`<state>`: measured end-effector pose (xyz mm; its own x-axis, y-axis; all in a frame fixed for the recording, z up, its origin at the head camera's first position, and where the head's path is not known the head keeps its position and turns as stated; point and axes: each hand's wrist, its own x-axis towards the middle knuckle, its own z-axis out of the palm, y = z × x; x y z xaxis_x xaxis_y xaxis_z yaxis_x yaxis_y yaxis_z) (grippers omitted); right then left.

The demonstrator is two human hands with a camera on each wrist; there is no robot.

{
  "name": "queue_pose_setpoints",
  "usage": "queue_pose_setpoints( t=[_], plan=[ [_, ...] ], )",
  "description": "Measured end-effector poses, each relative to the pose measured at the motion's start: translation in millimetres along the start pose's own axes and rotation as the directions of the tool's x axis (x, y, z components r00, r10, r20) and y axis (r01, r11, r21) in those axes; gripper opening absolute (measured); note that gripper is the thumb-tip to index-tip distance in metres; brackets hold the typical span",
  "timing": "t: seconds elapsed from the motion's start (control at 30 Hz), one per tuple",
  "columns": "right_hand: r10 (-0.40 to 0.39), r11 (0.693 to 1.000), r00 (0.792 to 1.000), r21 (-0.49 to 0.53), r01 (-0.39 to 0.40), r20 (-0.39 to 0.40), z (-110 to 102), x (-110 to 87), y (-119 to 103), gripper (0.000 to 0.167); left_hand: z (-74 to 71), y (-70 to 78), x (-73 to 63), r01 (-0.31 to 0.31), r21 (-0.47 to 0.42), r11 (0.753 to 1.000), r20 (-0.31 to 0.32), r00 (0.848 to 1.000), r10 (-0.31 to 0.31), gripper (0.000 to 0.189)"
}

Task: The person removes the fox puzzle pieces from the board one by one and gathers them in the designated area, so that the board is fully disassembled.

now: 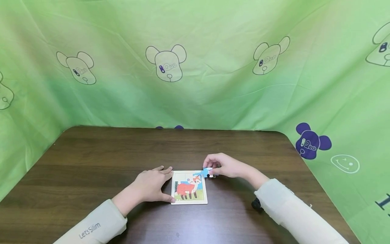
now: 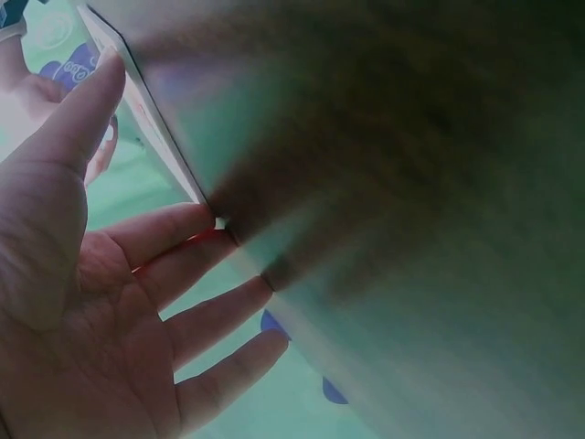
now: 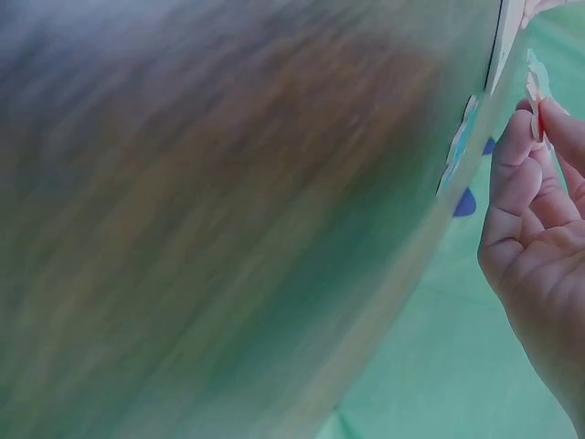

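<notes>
Clock refs centred on the tray, 12 = away from the person. Biggest: green cloth (image 1: 213,101), hung around the counter's far edge and sides. Brown counter (image 1: 122,152) under everything. Hands next. Left hand (image 1: 152,184) at 9 o'clock, fingers spread, gripping nothing, thumb on the tray's 7–8 o'clock corner, fingertips by the 10–11 corner; looks like a brace against sliding. Right hand (image 1: 226,166) at 2 o'clock, thumb and finger pinching a puzzle piece (image 3: 537,105) edge-up, presumably to leave the piece's edges free. Puzzle tray (image 1: 189,203) with fox picture lies flat at 6 o'clock in head view, probably for easy two-handed reach. Small dark object (image 1: 257,204) between 3 and 4, partly under the sleeve, can't identify. Second loose piece (image 3: 459,146) flat on counter, just off the tray's 2 o'clock corner, likely parked there for short reach.
</notes>
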<state>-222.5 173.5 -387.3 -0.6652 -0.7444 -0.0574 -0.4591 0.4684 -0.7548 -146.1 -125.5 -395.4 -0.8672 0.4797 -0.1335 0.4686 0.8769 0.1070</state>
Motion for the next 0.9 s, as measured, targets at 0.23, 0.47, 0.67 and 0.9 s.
queue_pose_setpoints(
  t=[0.23,0.47,0.67,0.9],
  plan=[
    [0.009,1.0,0.999,0.008,-0.008,-0.042,-10,-14.4,10,0.014,-0.2,0.5,0.4,-0.001,0.007,1.0,0.003,1.0,0.001,0.092],
    [0.028,0.999,0.997,0.023,-0.026,-0.069,-20,-28.9,17,0.014,-1.1,0.8,1.2,-0.001,0.008,1.0,0.009,1.0,0.001,0.092],
    [0.048,0.999,0.996,0.027,-0.046,-0.073,-26,-38.6,25,0.015,-1.3,0.9,1.4,-0.002,0.004,1.0,0.011,1.0,0.002,0.091],
    [0.082,0.996,0.995,0.047,-0.08,-0.051,-28,-45.4,33,0.015,-0.1,1.0,1.6,-0.007,0.012,1.0,0.003,1.0,0.007,0.091]
  ],
)
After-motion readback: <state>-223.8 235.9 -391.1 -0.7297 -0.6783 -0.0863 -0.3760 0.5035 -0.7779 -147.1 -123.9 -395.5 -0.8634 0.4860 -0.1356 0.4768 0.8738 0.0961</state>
